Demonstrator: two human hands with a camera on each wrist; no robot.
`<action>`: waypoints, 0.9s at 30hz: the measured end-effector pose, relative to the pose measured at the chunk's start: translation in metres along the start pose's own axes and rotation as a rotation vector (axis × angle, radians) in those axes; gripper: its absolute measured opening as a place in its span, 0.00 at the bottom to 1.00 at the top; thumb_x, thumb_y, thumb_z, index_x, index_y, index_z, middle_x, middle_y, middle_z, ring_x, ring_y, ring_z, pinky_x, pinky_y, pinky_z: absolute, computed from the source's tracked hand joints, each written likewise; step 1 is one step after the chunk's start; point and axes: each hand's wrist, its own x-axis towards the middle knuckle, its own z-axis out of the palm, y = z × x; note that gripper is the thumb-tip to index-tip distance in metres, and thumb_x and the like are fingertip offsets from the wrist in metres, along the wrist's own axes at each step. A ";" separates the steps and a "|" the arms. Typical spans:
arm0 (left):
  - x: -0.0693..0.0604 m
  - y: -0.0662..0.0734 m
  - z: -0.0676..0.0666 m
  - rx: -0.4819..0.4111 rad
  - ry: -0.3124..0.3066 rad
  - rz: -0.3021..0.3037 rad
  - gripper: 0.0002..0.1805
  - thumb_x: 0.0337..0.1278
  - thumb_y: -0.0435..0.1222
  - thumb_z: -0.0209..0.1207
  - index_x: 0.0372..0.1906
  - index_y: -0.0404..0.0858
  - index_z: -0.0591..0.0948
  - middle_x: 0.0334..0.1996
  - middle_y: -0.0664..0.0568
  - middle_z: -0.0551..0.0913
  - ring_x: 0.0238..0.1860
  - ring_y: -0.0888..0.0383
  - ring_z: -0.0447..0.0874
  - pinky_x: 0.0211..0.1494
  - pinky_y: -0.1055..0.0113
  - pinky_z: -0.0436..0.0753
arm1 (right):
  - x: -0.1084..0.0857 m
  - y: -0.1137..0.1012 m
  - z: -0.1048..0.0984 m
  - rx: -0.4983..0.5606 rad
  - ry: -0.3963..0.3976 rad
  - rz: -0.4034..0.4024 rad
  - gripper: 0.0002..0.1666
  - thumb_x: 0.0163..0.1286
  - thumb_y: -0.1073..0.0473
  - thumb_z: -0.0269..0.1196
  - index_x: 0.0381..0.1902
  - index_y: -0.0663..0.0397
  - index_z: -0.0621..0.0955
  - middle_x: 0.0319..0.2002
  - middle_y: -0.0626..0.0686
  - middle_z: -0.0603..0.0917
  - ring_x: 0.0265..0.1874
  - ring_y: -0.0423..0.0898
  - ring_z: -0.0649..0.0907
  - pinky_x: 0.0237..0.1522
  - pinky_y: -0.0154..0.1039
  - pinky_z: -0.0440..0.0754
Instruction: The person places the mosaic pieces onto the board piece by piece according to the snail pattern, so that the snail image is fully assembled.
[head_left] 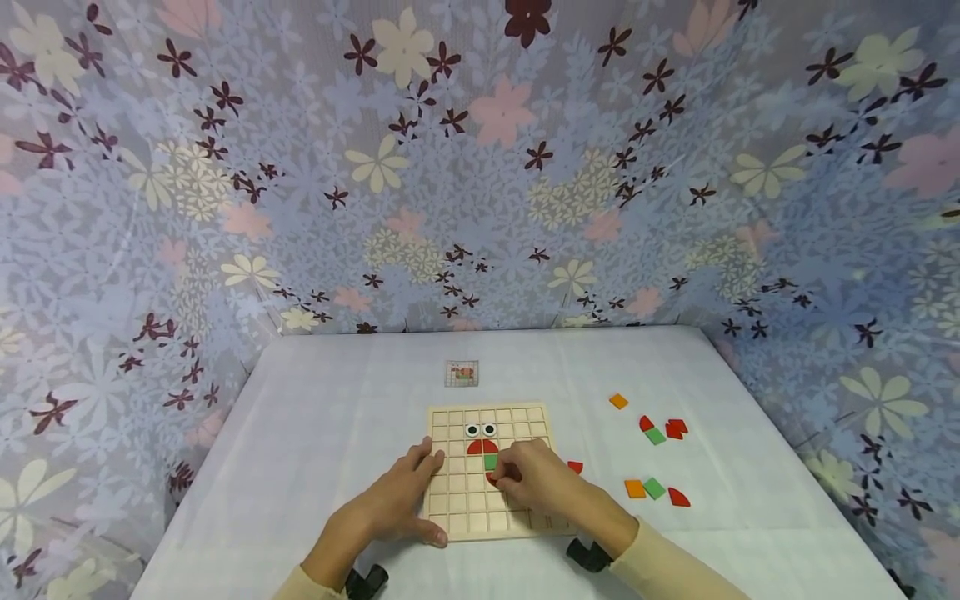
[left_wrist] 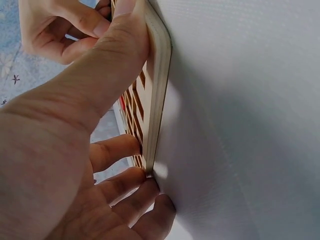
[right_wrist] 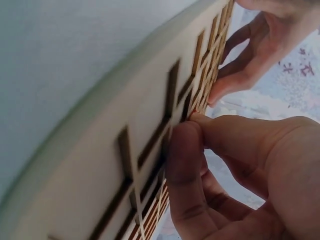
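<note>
Flowery backdrop (head_left: pixel 502 200) behind a white surface (head_left: pixel 337 417), with a wooden grid board (head_left: pixel 456 503) sitting on it. The left hand (head_left: pixel 397 493) is spread pretty loosely, fingers on the board's left edge, thumb by the near-left corner. The right hand (head_left: pixel 536 472) pinches a small red piece (head_left: pixel 491 478) at the grid, just below a green square (head_left: pixel 491 462). Two eye discs (head_left: pixel 481 430) sit farther up the grid, and loose colored pieces (head_left: pixel 634 488) lie off to the right.
</note>
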 end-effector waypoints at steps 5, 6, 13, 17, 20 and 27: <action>-0.001 -0.001 0.002 0.003 0.005 -0.002 0.72 0.45 0.52 0.92 0.91 0.29 0.65 0.95 0.28 0.54 0.93 0.26 0.59 0.90 0.30 0.72 | -0.005 -0.001 -0.005 0.008 -0.020 -0.022 0.05 0.74 0.69 0.78 0.40 0.54 0.95 0.35 0.45 0.94 0.32 0.28 0.79 0.36 0.28 0.83; 0.000 -0.001 0.002 0.005 0.007 -0.002 0.72 0.45 0.52 0.92 0.91 0.29 0.65 0.95 0.28 0.54 0.93 0.26 0.59 0.90 0.30 0.72 | -0.006 -0.001 -0.007 0.011 -0.023 -0.024 0.05 0.74 0.69 0.79 0.41 0.55 0.95 0.35 0.45 0.94 0.32 0.28 0.79 0.36 0.27 0.84; -0.002 0.000 0.003 -0.001 0.011 -0.011 0.72 0.45 0.52 0.92 0.91 0.29 0.65 0.95 0.28 0.54 0.93 0.26 0.59 0.90 0.30 0.72 | -0.012 0.000 -0.015 0.018 -0.026 -0.003 0.05 0.75 0.69 0.77 0.43 0.54 0.96 0.36 0.45 0.94 0.33 0.29 0.81 0.36 0.28 0.84; -0.002 0.000 0.003 -0.007 0.007 -0.014 0.72 0.45 0.51 0.92 0.91 0.29 0.65 0.95 0.27 0.53 0.93 0.25 0.59 0.90 0.30 0.72 | -0.017 0.008 -0.023 0.028 -0.012 0.036 0.05 0.77 0.68 0.76 0.44 0.53 0.96 0.37 0.44 0.93 0.34 0.31 0.83 0.37 0.30 0.85; -0.002 0.000 0.002 -0.006 0.002 -0.013 0.72 0.46 0.51 0.92 0.91 0.29 0.64 0.95 0.27 0.53 0.93 0.26 0.59 0.90 0.30 0.72 | -0.021 0.014 -0.031 0.007 0.022 0.063 0.05 0.78 0.67 0.77 0.46 0.53 0.96 0.37 0.42 0.92 0.34 0.32 0.82 0.38 0.30 0.85; -0.002 0.002 0.001 -0.003 -0.002 -0.014 0.72 0.47 0.51 0.92 0.92 0.29 0.64 0.95 0.28 0.53 0.93 0.26 0.58 0.90 0.30 0.72 | -0.028 0.036 -0.050 -0.016 0.118 0.155 0.06 0.76 0.69 0.77 0.47 0.54 0.95 0.38 0.45 0.93 0.33 0.35 0.82 0.35 0.30 0.84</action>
